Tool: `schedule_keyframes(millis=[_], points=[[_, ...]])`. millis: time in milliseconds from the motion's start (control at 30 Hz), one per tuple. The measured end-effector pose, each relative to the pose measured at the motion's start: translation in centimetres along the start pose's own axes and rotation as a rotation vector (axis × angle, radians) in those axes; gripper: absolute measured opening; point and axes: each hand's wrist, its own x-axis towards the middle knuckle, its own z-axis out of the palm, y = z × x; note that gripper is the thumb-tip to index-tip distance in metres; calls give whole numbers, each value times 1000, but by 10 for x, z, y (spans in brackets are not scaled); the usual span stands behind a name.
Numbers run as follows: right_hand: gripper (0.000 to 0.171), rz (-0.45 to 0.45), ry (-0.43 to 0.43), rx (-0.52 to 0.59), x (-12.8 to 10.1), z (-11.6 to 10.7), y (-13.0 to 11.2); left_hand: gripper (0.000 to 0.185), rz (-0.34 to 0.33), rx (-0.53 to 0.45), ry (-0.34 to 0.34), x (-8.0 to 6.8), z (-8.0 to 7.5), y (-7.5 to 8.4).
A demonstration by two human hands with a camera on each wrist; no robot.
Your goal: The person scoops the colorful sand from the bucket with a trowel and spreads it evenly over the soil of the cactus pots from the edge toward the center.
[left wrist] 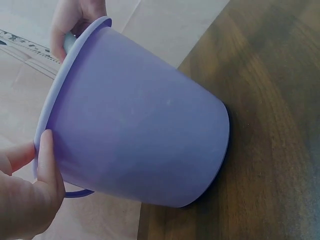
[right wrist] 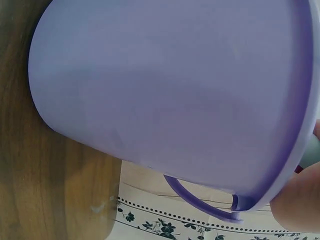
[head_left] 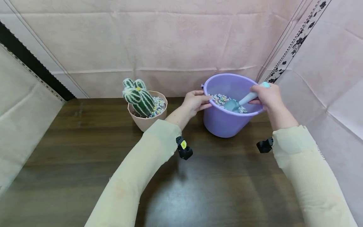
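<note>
Though aslant, scoop [head_left: 243, 100] tip-down (leftward)

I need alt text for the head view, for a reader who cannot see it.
A person's right hand holds a blue scoop among pastel granules inside a purple bucket, while the left hand holds its rim. To the left, a striped cactus stands in a pale pot on a wooden table.

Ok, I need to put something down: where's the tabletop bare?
Bare table lies between potted cactus and left cloth, and between the sleeves. Crowded: around the purple bucket, left hand gripping it, right hand holding a scoop inside.
</note>
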Motion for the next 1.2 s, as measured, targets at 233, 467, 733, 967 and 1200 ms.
schedule_keyframes(millis=[233, 467, 733, 967, 1200], points=[[8, 9, -41, 284, -3, -4, -1, 50, -3, -10, -10, 1, -1, -1], [9, 61, -50, 406, -3, -1, -5, 49, 2, -28, -6, 1, -2, 0], [8, 115, -42, 566, -1, 0, -7, 48, 0, -23, 5, -3, 0, -2], [6, 163, -10, 611, 1, 4, -10, 45, 7, -31, 11, -5, 0, -1], [9, 211, 14, 668, 4, 2, -12, 45, 10, -34, -6, -6, -1, -1]])
